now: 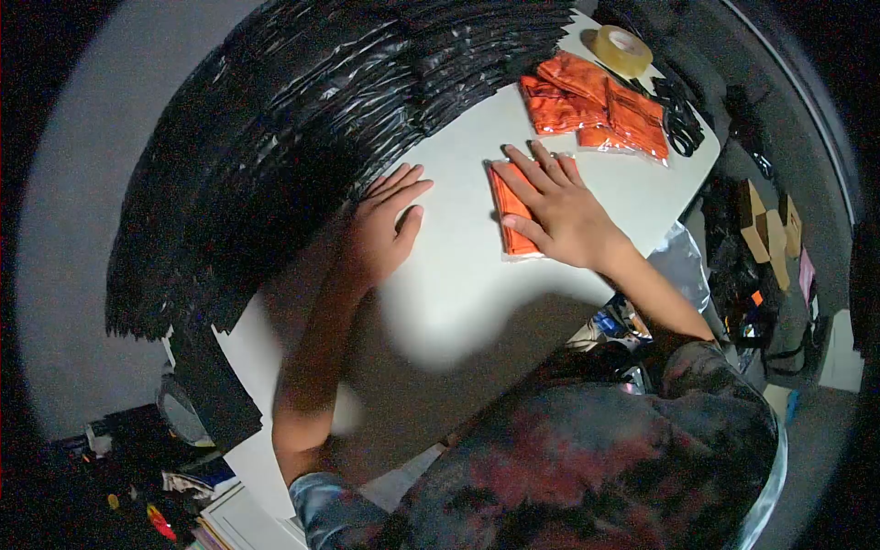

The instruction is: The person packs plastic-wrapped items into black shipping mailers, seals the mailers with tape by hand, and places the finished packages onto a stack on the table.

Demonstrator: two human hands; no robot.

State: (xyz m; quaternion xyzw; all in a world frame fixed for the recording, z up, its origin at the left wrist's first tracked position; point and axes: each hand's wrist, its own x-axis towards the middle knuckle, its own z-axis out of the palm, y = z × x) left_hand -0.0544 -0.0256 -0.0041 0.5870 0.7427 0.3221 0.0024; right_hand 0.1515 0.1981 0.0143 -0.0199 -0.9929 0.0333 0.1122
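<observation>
On the white table (449, 302), my right hand (559, 206) lies with spread fingers on an orange packet (516, 220) in clear plastic, covering much of it. My left hand (390, 225) rests beside the long stack of black plastic bags (302, 119), its fingers apart and nothing in them. Beyond my right hand, several orange packets (596, 101) in clear wrappers lie in an overlapping pile.
A roll of clear tape (623, 51) sits behind the orange pile, near the table's far corner. Next to it is a black corded bundle (680, 115). Cardboard pieces (768, 227) and other items are beyond the table's right edge.
</observation>
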